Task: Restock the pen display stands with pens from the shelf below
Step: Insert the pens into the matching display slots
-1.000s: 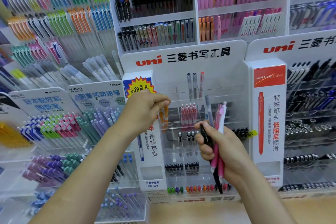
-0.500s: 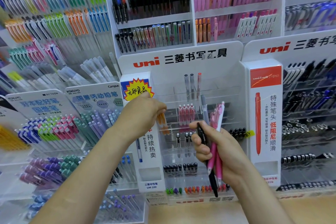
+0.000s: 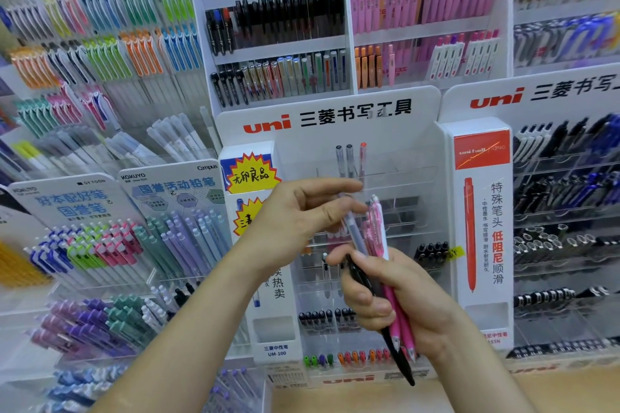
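My right hand grips a bundle of pens: pink ones, a black one and a grey clear one, upright before the white uni display stand. My left hand pinches the top of the grey clear pen with thumb and fingers while it still sits in the bundle. The stand's clear tiers hold three pens at the top, black-capped pens at the right, and coloured caps in the bottom row.
Kokuyo stands full of coloured pens rise at the left. A second uni stand with black and blue pens is at the right. Wall racks of pens fill the background. A wooden counter edge runs below.
My left hand left the orange pens in the stand, moved right and took hold of the grey clear pen's top. The right hand and bundle stayed nearly still.
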Demonstrator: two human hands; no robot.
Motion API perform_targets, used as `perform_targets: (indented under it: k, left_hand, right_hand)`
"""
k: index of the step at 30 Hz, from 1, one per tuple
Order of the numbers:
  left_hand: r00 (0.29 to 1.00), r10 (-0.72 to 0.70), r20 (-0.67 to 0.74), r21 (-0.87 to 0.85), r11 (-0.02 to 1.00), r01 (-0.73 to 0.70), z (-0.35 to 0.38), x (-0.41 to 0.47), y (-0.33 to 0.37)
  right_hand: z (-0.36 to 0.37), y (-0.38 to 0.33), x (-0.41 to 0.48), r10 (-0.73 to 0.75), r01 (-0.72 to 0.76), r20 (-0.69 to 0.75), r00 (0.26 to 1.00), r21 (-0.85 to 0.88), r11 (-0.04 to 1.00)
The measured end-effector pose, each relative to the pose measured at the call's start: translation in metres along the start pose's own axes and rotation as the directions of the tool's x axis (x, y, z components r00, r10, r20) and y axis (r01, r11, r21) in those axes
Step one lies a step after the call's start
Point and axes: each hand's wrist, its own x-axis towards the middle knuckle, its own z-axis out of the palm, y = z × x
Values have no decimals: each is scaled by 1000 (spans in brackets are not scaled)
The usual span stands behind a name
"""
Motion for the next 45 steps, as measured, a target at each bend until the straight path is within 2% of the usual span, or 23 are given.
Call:
perform_targets:
  k: [6, 8, 10, 12, 14, 17, 20, 25, 27, 33, 38, 45]
  left_hand:
    - [999, -36, -5, -191, 981, 34, -4, 3, -4]
    - [992, 2, -125, -228, 973, -31, -4, 6, -1]
    - [940, 81, -332, -240, 956, -167, -12, 13, 10]
    - [842, 201, -500, -133, 943, -304, -26, 19, 28]
    - [751, 339, -567, 29, 919, -393, -37, 23, 45]
    - [668, 493, -558, 226, 864, -449, -41, 29, 55]
    - [639, 562, -526, 347, 827, -442, -39, 36, 51]
    - [665, 571, -481, 453, 811, -370, -34, 46, 32]
    - [682, 545, -488, 445, 827, -342, -32, 50, 28]
    - [782, 452, -430, 448, 858, -250, -26, 58, 17]
    - [824, 399, -403, 497, 851, -169, -22, 68, 7]
    - [872, 323, -369, 542, 837, -80, -17, 75, -8]
  right_hand:
    - [-1, -2, -2, -5, -4, 105, 995, 87, 996]
    - [-2, -2, -2, -19, 12, 82, 996, 86, 996]
    - [-3, -4, -3, -45, 46, -23, 999, 40, 998]
    - [-4, -6, -4, -90, 90, -179, 980, -9, 996]
    - [-5, -10, -6, -130, 131, -288, 949, -16, 991]
    - [-4, -16, -7, -165, 165, -352, 921, -29, 986]
    - [-4, -18, -8, -180, 176, -364, 914, -45, 983]
    - [-6, -19, -8, -198, 200, -386, 901, -35, 979]
    - [-7, -19, -8, -205, 206, -390, 898, -40, 978]
    - [-7, -21, -7, -207, 234, -400, 893, 20, 972]
    - [-8, -25, -5, -200, 248, -377, 904, 84, 965]
    - [-8, -26, -7, -230, 238, -381, 896, -27, 971]
